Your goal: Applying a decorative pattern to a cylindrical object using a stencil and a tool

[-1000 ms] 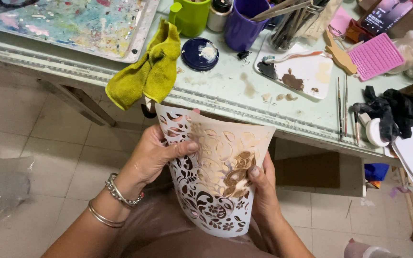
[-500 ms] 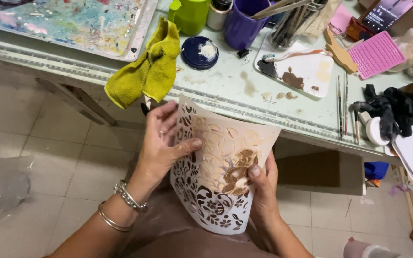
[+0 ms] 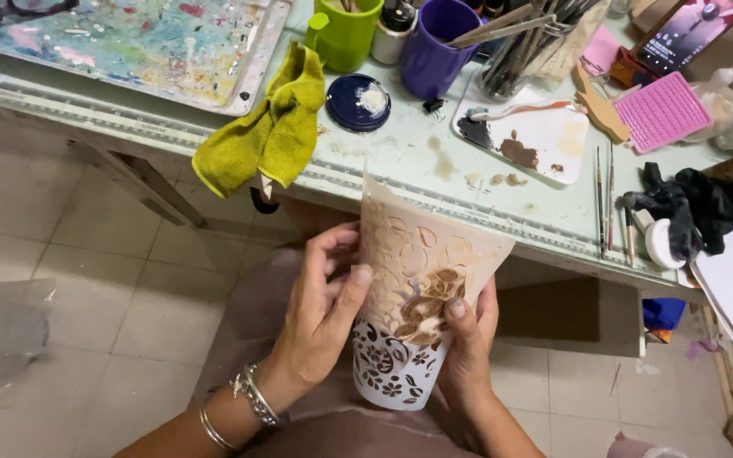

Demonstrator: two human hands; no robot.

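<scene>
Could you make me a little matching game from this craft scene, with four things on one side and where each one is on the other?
Things:
1. cut-out container
2. yellow-green cloth
3. purple mug
4. pink textured mat

Places:
A. draped over the front edge of the table
B. held between the left hand and right hand, below the table edge
C. far right of the table, beside the paint-smeared white palette
D. back of the table, next to the green mug

Pairs: 1-B, 2-A, 3-D, 4-C
</scene>
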